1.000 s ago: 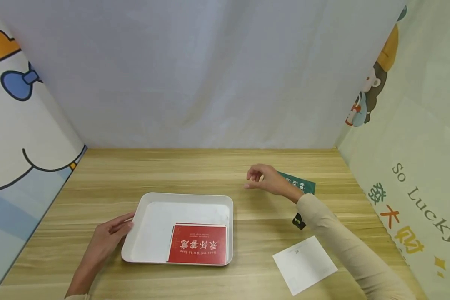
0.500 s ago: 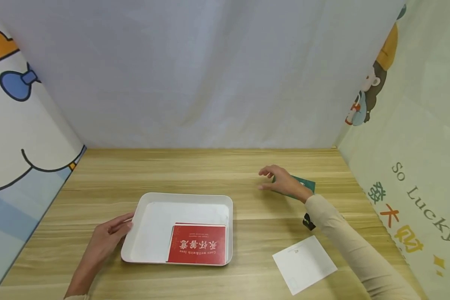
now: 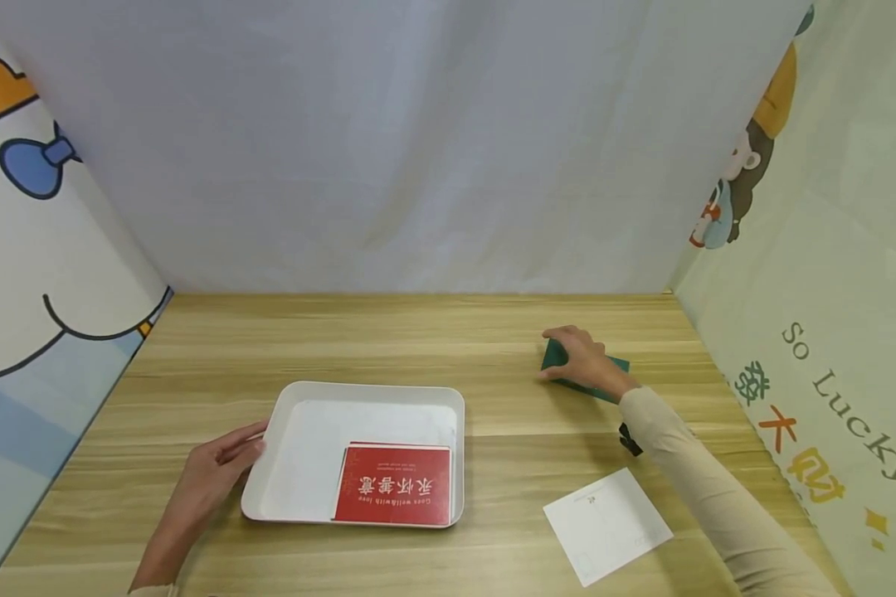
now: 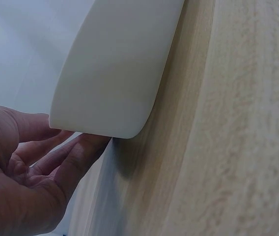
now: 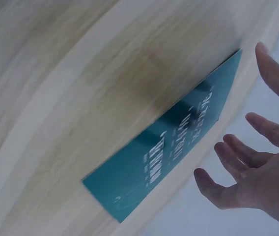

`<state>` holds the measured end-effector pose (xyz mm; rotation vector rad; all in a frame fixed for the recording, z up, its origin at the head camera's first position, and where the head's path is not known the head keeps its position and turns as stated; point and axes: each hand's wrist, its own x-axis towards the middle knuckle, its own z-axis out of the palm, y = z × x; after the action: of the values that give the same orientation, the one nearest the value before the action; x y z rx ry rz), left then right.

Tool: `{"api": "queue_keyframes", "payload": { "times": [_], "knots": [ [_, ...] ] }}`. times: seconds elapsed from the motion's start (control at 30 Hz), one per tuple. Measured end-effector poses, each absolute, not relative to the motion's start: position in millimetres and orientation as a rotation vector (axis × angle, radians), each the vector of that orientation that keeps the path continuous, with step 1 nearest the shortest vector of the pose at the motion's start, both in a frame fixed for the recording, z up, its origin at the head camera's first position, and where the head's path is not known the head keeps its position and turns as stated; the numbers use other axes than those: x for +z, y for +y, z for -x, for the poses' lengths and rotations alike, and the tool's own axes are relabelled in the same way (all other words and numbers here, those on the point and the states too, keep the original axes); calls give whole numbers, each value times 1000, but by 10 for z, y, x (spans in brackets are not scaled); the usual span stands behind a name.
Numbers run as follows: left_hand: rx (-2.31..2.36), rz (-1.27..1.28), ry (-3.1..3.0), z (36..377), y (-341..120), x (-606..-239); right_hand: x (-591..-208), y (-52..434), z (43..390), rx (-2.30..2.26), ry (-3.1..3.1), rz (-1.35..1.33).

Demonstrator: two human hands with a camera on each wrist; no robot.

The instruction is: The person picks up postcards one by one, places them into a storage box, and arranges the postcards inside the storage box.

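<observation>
Head view is showing me my right hand (image 3: 586,361), fingers spread, lying over one green card (image 3: 618,365) at the far right of the table (image 3: 388,340), my left hand (image 3: 216,477) with relaxed fingers touching one white tray (image 3: 299,398) holding one red card (image 3: 394,485), one white card (image 3: 607,525) lying near.

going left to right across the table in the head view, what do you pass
left hand → white tray → red card inside the tray → right hand on the green card; the white card lies nearer, below them.
</observation>
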<state>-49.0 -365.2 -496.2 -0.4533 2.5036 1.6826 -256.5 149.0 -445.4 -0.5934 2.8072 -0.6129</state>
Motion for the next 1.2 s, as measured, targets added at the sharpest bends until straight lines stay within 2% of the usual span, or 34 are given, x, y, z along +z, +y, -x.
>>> {"api": "queue_keyframes", "payload": {
  "times": [0.47,1.2],
  "knots": [
    [1670,436,2529,480,-3645,-4954,-4348,1728,2629,-426,2722,352],
    [1651,449,2533,491,-3655,-4975,-4402,1778,2641,-492,2774,290]
  ]
}}
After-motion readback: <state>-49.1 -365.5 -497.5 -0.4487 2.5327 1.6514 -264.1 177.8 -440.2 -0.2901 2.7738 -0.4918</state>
